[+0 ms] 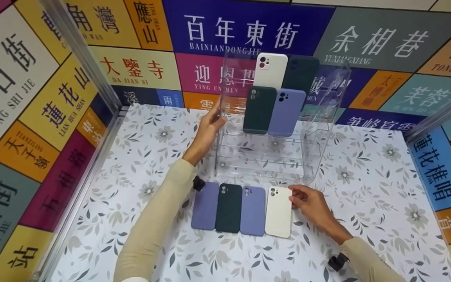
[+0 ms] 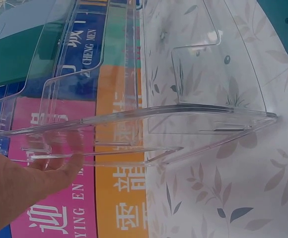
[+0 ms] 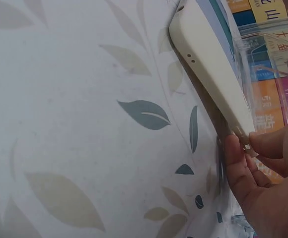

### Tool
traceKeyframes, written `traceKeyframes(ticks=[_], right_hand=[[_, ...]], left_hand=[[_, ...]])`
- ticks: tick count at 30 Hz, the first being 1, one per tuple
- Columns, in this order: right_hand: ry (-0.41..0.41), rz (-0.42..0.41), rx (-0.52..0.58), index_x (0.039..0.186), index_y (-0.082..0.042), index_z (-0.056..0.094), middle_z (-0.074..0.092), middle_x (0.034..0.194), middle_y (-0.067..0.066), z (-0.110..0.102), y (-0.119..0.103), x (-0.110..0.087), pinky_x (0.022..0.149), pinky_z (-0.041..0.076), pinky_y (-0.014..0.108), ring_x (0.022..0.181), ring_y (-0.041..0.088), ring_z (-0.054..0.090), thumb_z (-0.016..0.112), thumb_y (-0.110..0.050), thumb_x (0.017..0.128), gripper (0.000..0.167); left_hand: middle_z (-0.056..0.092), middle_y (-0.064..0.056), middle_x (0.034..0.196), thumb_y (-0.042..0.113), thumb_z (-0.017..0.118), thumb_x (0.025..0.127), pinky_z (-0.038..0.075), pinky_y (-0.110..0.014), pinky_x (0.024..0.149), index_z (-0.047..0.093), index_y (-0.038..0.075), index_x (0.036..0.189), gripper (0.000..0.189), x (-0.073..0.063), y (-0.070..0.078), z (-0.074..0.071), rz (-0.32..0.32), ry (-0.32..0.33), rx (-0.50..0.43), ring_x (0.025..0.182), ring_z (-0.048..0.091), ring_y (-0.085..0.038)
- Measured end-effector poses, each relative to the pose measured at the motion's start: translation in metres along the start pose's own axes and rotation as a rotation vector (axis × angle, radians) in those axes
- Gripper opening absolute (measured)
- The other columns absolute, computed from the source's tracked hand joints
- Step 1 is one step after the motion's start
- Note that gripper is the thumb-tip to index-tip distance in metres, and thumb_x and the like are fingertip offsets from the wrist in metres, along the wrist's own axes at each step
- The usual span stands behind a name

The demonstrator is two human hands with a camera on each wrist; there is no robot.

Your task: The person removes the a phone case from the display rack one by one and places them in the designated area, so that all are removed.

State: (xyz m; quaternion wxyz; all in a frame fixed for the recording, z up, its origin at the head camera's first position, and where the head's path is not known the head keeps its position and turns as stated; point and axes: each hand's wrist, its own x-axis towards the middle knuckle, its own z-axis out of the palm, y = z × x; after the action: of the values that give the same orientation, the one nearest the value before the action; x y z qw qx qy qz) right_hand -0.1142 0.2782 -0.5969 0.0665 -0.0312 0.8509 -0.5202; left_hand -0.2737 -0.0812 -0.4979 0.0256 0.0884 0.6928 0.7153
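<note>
Below the clear plastic stand (gripped by the left hand), the cream oblong phone case, lengthwise up the frame, is pinched by the right hand.

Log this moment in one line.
left hand: holds clear rack; right hand: pinches nearer white phone case; rack: four cases; front row: four cases

The stand is glossy clear plastic, the phone cases smooth and matt, the sleeves cloth.
</note>
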Motion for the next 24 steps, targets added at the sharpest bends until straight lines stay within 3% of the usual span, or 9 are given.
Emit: traceKeyframes(ticks=[7, 16, 24], right_hand=[[-0.002, -0.012, -0.005, 0.133, 0.010, 0.073, 0.076, 0.099, 0.017, 0.005, 0.001, 0.001, 0.068, 0.062, 0.026, 0.076, 0.020, 0.074, 0.075, 0.003, 0.101, 0.033], [-0.001, -0.030, -0.028, 0.132, 0.012, 0.072, 0.074, 0.101, 0.017, 0.009, 0.001, 0.004, 0.065, 0.065, 0.028, 0.075, 0.017, 0.074, 0.074, 0.009, 0.099, 0.034], [0.006, -0.027, -0.032, 0.130, 0.014, 0.073, 0.072, 0.111, 0.023, 0.013, 0.001, 0.004, 0.067, 0.066, 0.029, 0.081, 0.024, 0.076, 0.073, 0.011, 0.098, 0.031]], left_hand=[[0.033, -0.004, 0.180, 0.012, 0.053, 0.112, 0.036, -0.049, 0.130, 0.029, 0.028, 0.176, 0.070, 0.000, 0.000, 0.001, 0.013, 0.012, -0.027, 0.162, 0.038, -0.034], [0.031, -0.004, 0.181, 0.014, 0.054, 0.112, 0.033, -0.044, 0.132, 0.028, 0.029, 0.176, 0.071, -0.001, 0.001, 0.000, 0.000, 0.010, -0.004, 0.163, 0.036, -0.026], [0.032, -0.003, 0.180, 0.014, 0.053, 0.112, 0.033, -0.045, 0.132, 0.028, 0.028, 0.176, 0.071, -0.001, 0.001, 0.000, 0.012, 0.006, 0.017, 0.162, 0.037, -0.027]])
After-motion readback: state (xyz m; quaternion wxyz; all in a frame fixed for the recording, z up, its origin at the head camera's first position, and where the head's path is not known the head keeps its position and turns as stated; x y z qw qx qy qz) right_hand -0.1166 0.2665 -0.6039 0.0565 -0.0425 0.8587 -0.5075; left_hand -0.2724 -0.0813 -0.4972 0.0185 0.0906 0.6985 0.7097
